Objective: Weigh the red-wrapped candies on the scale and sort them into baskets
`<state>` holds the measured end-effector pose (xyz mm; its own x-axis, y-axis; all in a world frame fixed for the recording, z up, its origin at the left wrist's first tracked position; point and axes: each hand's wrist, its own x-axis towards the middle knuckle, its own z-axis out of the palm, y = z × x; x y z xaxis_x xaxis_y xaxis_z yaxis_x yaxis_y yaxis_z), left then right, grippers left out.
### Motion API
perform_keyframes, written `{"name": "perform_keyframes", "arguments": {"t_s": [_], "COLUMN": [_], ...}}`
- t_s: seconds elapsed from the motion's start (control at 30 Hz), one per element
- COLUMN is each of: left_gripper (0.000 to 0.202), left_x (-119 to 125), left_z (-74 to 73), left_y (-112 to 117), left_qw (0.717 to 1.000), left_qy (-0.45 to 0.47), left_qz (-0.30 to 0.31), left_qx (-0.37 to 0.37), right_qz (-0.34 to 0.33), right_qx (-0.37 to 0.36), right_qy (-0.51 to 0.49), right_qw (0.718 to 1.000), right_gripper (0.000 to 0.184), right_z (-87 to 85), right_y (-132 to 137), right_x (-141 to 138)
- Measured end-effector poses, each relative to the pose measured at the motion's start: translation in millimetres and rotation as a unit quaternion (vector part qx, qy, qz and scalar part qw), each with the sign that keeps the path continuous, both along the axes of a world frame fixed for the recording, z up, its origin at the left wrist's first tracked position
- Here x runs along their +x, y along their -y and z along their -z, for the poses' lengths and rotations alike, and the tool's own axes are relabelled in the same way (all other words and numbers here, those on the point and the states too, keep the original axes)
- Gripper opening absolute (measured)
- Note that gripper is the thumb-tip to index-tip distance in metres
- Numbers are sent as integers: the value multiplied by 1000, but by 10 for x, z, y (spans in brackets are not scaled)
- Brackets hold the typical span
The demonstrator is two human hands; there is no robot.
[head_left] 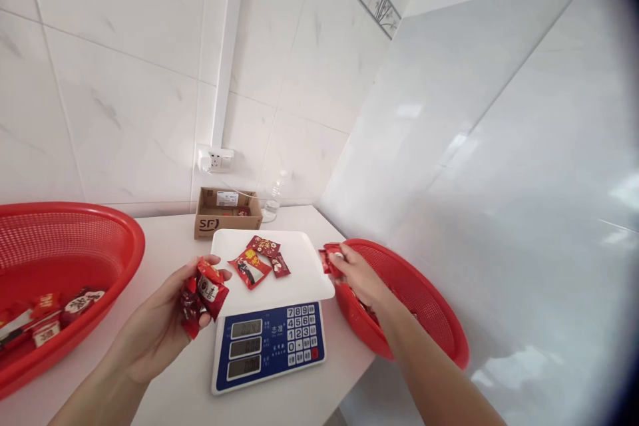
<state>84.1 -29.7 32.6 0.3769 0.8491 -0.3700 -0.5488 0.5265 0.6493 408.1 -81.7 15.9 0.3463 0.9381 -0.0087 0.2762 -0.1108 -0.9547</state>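
Several red wrapped snack packets are gathered in my left hand, fingers curled round them, at the left edge of the scale's tray. My right hand pinches a small red packet by the tray's right edge, over the rim of the right red basket. On the white tray of the digital scale lie a larger red packet and two smaller dark red ones. The scale's blue panel has three displays and a keypad; its digits are hard to read.
A large red basket at left holds several packets. Behind the scale, a cardboard box and a clear plastic bottle stand on the white table. A socket is on the tiled wall, and another wall rises at right.
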Motion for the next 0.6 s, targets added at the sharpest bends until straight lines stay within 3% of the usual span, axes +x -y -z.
{"name": "perform_keyframes", "arguments": {"t_s": [0.17,0.4,0.6], "left_gripper": [22,21,21], "left_x": [-17,-16,-27], "left_z": [-34,-63,-61], "left_y": [27,59,62], "left_qw": [1000,1000,1000], "left_qy": [14,11,13], "left_qz": [1,0,0], "left_qx": [-4,3,3], "right_qz": [-103,-70,-117], "right_qx": [-35,-7,-26], "right_qy": [112,220,258], "right_qw": [988,973,959], "right_gripper": [20,18,18], "right_z": [161,193,153], "right_y": [-363,-703,-759], "right_x": [-561,-879,-1025]}}
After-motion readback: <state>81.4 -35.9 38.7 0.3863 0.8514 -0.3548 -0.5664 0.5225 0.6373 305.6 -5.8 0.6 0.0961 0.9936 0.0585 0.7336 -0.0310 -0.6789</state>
